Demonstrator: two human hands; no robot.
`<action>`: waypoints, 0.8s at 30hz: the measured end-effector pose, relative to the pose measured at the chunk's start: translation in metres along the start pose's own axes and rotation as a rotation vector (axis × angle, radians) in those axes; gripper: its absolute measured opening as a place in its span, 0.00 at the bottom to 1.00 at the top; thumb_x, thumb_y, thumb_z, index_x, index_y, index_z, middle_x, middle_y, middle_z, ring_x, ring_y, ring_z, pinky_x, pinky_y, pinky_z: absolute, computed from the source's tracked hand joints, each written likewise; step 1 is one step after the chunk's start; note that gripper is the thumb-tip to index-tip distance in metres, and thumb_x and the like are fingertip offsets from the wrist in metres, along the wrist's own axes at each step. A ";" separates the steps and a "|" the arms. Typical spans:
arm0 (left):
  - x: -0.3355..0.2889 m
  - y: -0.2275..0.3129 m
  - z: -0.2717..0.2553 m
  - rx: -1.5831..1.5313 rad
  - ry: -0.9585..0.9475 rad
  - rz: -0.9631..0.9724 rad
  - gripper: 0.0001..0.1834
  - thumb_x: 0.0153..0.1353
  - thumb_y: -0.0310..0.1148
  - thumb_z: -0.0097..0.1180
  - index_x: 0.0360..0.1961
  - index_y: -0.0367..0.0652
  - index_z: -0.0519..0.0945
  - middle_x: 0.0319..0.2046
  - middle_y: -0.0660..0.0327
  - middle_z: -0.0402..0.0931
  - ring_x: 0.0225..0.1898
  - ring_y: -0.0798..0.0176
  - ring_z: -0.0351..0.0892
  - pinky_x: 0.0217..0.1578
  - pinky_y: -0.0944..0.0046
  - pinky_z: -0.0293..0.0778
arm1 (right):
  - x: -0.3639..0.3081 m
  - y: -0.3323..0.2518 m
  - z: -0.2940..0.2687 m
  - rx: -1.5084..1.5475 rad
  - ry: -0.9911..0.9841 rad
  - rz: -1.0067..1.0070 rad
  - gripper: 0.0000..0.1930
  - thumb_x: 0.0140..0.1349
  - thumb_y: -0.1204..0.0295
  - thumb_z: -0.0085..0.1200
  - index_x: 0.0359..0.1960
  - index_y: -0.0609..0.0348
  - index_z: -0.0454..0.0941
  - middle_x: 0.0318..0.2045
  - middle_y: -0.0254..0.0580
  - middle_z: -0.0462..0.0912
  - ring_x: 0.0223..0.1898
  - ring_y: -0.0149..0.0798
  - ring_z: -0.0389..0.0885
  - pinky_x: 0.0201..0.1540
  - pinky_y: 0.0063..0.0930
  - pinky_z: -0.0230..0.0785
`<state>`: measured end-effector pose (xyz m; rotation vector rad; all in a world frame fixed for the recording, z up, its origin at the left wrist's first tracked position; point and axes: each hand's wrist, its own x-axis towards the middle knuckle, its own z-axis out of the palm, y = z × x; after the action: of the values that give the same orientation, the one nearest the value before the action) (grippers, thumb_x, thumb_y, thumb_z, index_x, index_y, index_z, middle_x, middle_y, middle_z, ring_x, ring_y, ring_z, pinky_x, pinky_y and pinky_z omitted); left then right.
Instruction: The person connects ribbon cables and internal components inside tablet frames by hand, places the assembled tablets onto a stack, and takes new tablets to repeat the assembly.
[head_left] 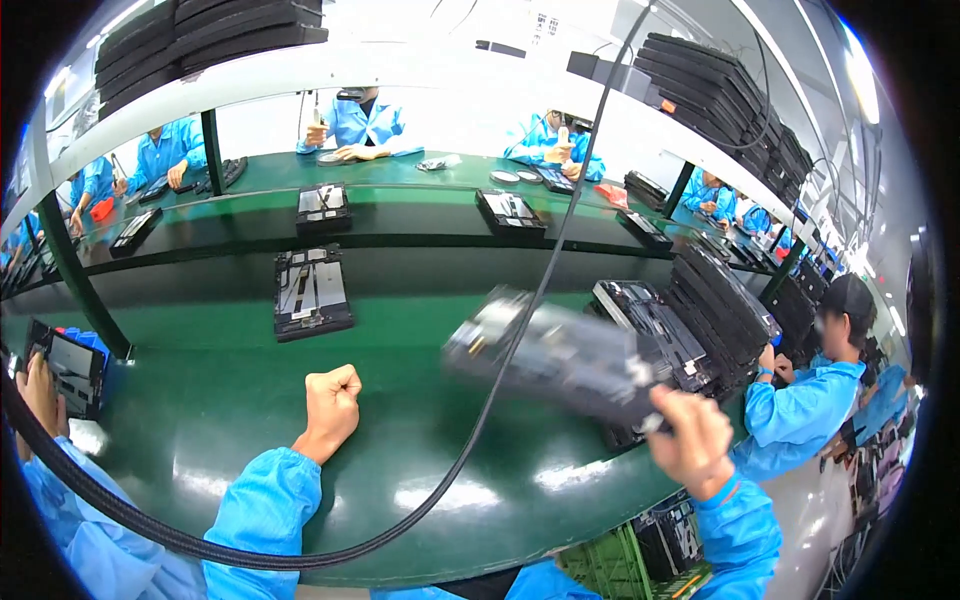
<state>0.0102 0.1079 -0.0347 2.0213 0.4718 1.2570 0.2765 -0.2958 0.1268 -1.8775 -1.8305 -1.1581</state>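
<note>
My right hand (692, 435) grips one end of a dark opened tablet (555, 350) with its inner parts showing. The tablet is held above the green bench and smeared by motion. My left hand (332, 405) is a closed fist resting on the bench, with nothing visible in it. Beyond that fist, another opened tablet (312, 292) lies flat in a black tray. Several more tablets in black trays (660, 330) are stacked on the right, behind the tablet in my right hand.
A black cable (455, 470) loops across the view in front of the green bench (200, 440). On the left, a co-worker's hand (40, 395) holds another tablet. A co-worker (810, 395) stands at the right beside tall black trays (725, 300). A green crate (605, 560) sits below the bench edge.
</note>
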 end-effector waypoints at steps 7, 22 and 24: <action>-0.019 0.020 0.013 -0.096 -0.100 -0.150 0.10 0.50 0.12 0.40 0.20 0.38 0.66 0.17 0.66 0.63 0.22 0.72 0.61 0.23 0.62 0.55 | -0.038 -0.056 0.072 0.432 -0.100 -0.195 0.33 0.47 0.79 0.68 0.62 0.61 0.86 0.41 0.42 0.87 0.38 0.40 0.91 0.34 0.29 0.88; -0.065 0.115 0.001 0.186 -0.659 -0.276 0.16 0.63 0.30 0.64 0.51 0.44 0.76 0.19 0.53 0.81 0.20 0.41 0.83 0.28 0.41 0.77 | 0.034 -0.029 0.093 0.994 -0.876 0.633 0.42 0.58 0.69 0.81 0.74 0.57 0.73 0.51 0.48 0.86 0.38 0.37 0.91 0.40 0.34 0.86; -0.082 0.104 0.003 0.082 -0.716 -0.132 0.16 0.62 0.29 0.64 0.49 0.43 0.76 0.18 0.55 0.80 0.18 0.45 0.82 0.24 0.46 0.76 | 0.018 -0.034 0.118 1.165 -0.848 0.652 0.33 0.70 0.74 0.65 0.75 0.61 0.67 0.48 0.43 0.79 0.35 0.36 0.87 0.37 0.34 0.84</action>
<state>-0.0310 -0.0162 -0.0120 2.2885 0.2978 0.3810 0.2837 -0.1968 0.0517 -1.9060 -1.3632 0.8896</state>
